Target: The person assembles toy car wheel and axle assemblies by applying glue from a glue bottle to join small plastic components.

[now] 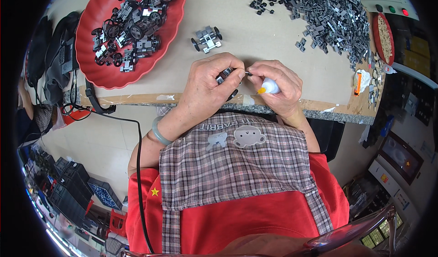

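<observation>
Near the table's front edge, my left hand (203,81) is closed on a small grey and black toy wheeled chassis (222,76), mostly covered by the fingers. My right hand (285,86) holds a small white squeeze bottle (271,85) with a yellow tip against the palm. Its thumb and forefinger pinch a tiny black part (248,73) with a thin pin, close beside the left fingertips. Whether the pin touches the chassis I cannot tell. Beyond my hands, one finished-looking wheeled chassis (207,40) with two black wheels stands alone on the table.
A red scalloped tray (102,80) heaped with similar wheeled pieces lies at the far left. At the far right spreads a large pile of grey parts (331,22), with small black parts (260,5) beside it. An orange tube (357,83) lies near the right edge. A black cable (138,134) hangs at left.
</observation>
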